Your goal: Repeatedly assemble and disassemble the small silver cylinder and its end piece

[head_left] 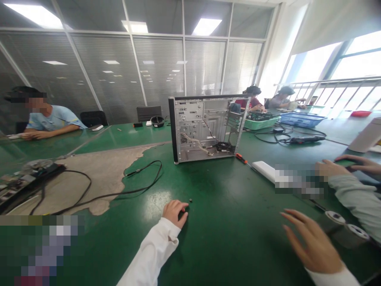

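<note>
My left hand (175, 213) rests on the green table, its fingers bent and the thumb apart from the forefinger. The gap between them is dark, and I see nothing held there. Just beyond the fingertips lies a tiny metal piece, perhaps a screw or nut (191, 200). My right hand (314, 242) hovers low on the right with fingers stretched out, holding nothing. Farther back stands an open computer case (205, 129), with loose wires and a black fan (224, 146) inside. A screwdriver with an orange and black handle (241, 159) lies by its lower right corner.
A white box-like bar (263, 171) and two spools (357, 234) lie to the right, beside another person's hands (333, 167). Green (262, 123) and blue baskets (302, 120) stand behind. Leftward are a black cable (116, 193) and electronic parts (29, 180). More people sit around.
</note>
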